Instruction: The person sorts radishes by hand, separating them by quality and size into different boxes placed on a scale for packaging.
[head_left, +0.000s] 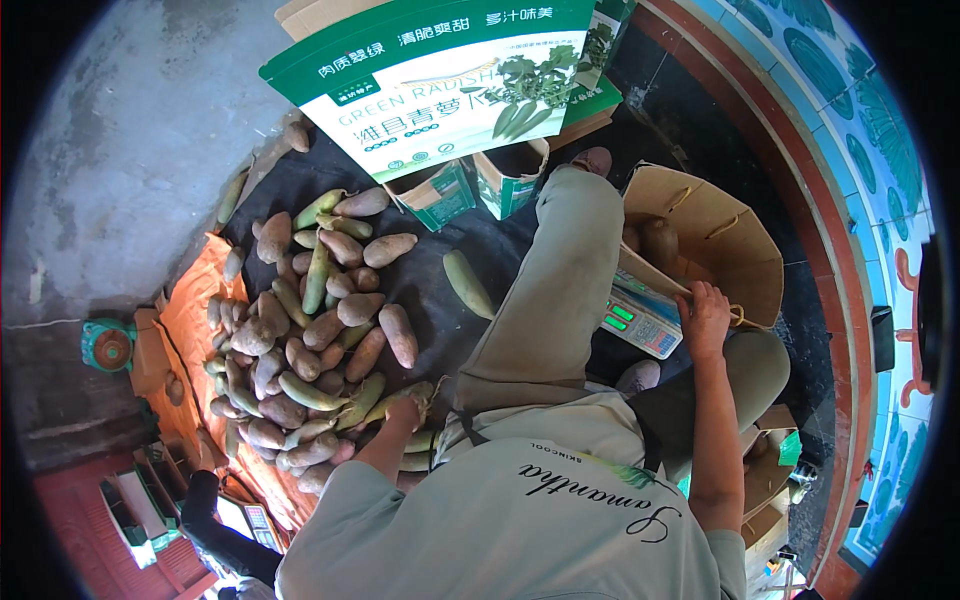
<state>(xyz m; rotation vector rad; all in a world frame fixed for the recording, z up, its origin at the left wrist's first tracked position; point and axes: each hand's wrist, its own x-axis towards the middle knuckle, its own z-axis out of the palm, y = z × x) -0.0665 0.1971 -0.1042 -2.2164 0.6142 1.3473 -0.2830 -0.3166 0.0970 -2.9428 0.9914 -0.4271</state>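
At nine o'clock a small green pot point(110, 345) sits on the grey floor point(130, 150), and just past it an orange sheet point(190, 310) pokes out from under a black mat point(420, 290). On that mat, from ten o'clock round to seven, lies the heap point(300, 330) of muddy, brownish and green radishes.

Your left hand point(405, 408) is down at the heap's near edge, about seven o'clock. Its fingers point(415, 398) curl around a green radish point(385, 400) that lies at the pile's rim, touching its neighbours; how tightly they press I cannot tell, since the hand's back hides them. One lone radish point(467, 283) lies apart on the mat, close to centre.

At twelve o'clock stands a large green and white carton point(440, 75), with two small open boxes point(470, 185) just below it. Your left leg point(550, 290) stretches from centre up toward one o'clock.

Beside the knee, at three o'clock, is a scale point(640, 320) with a lit green display. A brown paper bag point(725, 240) stands on it, mouth open, a couple of radishes inside. Your right hand point(703, 318) rests on the bag's near rim, its fingers point(700, 295) folded over the edge and pressed together, pinching the paper.
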